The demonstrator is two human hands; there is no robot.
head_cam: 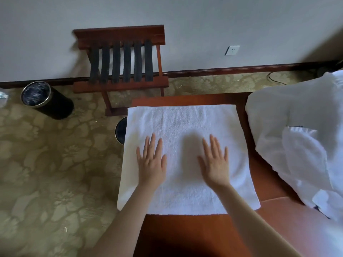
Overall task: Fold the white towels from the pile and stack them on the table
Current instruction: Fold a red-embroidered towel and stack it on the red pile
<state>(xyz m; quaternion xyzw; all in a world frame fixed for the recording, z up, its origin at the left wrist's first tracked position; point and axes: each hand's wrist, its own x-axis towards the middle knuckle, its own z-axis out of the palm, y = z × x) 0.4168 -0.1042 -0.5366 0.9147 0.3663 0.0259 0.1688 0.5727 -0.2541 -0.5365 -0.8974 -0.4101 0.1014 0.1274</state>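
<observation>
A white towel [187,158] lies spread flat on a reddish wooden table [194,232], its left edge hanging past the table's side. The left hand [151,160] and right hand [215,162] rest palms down on the towel, fingers spread wide, gripping nothing. To the towel's right sits a pile of white linen [300,138]; beyond the towel, a luggage rack [120,62] stands against the wall.
</observation>
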